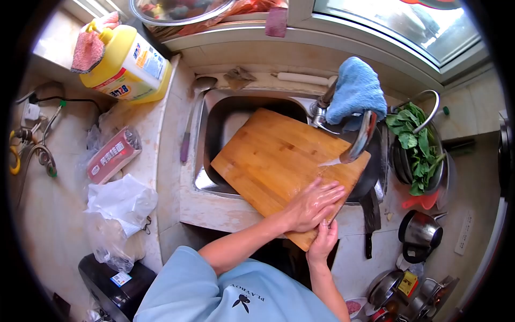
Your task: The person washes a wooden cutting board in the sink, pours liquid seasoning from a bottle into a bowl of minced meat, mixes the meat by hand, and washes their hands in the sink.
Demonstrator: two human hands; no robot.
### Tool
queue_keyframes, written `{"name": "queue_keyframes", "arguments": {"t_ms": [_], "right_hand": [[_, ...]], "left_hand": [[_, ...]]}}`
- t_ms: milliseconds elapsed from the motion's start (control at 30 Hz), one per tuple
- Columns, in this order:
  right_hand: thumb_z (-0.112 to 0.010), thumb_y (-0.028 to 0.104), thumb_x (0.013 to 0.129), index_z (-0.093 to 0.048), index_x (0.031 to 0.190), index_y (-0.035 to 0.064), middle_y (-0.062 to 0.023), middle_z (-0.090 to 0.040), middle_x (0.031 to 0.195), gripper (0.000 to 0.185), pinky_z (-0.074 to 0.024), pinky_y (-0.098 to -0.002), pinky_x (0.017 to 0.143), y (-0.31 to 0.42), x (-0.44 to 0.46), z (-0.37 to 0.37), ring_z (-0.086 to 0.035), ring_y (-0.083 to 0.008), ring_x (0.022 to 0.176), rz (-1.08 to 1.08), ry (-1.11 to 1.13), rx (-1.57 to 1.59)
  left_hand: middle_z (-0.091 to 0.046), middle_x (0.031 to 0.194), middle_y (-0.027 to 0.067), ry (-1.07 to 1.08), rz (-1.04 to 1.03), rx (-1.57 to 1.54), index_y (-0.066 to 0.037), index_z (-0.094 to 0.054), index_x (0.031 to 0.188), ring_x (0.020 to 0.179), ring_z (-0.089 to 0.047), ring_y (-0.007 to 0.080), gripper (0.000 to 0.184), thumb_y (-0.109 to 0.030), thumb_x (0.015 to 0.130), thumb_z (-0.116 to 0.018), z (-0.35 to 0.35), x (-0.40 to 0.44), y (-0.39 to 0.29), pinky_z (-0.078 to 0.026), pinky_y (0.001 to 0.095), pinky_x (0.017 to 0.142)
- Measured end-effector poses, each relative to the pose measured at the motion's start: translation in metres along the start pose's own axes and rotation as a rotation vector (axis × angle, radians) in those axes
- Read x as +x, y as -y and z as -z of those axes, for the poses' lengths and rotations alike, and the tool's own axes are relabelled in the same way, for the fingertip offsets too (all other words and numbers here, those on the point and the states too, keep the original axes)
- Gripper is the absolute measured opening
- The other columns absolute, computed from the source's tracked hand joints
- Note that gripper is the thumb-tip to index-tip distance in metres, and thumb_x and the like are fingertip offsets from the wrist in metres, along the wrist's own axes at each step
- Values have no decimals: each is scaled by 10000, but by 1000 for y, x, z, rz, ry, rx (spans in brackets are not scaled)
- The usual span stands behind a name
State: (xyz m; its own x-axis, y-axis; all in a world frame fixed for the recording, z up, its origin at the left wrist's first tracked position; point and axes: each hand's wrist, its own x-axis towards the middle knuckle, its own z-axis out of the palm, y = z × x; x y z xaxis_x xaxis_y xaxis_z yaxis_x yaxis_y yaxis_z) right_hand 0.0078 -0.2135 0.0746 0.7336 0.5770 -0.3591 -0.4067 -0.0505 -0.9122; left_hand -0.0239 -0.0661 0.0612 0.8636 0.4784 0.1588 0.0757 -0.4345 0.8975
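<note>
A wooden cutting board [279, 161] lies tilted across the metal sink [201, 180]. Water runs from the faucet [362, 138] onto its right part. My left hand [314, 206] rests flat on the wet board near its lower right edge, fingers stretched out to the right. Below it, my right hand [323, 240] grips the board's near right edge, its fingers partly hidden under the board. A blue cloth [357, 94] hangs over the faucet's base.
Left of the sink are a ladle [194, 112], a yellow jug [129, 67] and plastic bags [120, 204]. On the right are a cleaver [370, 212], leafy greens [418, 142] in a bowl, and a kettle [419, 231]. A rolling pin [303, 79] lies behind the sink.
</note>
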Motion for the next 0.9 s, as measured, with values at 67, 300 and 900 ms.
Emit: {"name": "queue_keyframes", "arguments": {"t_ms": [67,300,900], "right_hand": [[-510,170,1015,-511,1245,-17,-91,-601,1175,297,-461,-295,928,-2,-3,6,-565,-145,1048,-13,28,-34],[-511,164,1016,-507,1218,-14,-94,-607,1144,270,-461,-296,923,2,-3,0,-570,-143,1035,-15,39,-142],[-519,137,1020,-482,1211,-25,-111,-592,1159,253,-462,-306,921,3,0,-5,-557,-151,1036,-11,71,-44]], "left_hand": [[-445,1526,149,111,31,326,-93,-507,1447,1464,-334,326,488,-295,1003,-518,22,-24,11,-201,484,1217],[-191,1659,81,-74,784,495,-133,-285,1570,1532,-142,295,776,-614,967,-371,89,43,192,-60,568,1219],[-203,1653,103,-85,820,482,-110,-262,1571,1525,-145,342,651,-461,1026,-320,119,-94,210,-118,545,1216]]}}
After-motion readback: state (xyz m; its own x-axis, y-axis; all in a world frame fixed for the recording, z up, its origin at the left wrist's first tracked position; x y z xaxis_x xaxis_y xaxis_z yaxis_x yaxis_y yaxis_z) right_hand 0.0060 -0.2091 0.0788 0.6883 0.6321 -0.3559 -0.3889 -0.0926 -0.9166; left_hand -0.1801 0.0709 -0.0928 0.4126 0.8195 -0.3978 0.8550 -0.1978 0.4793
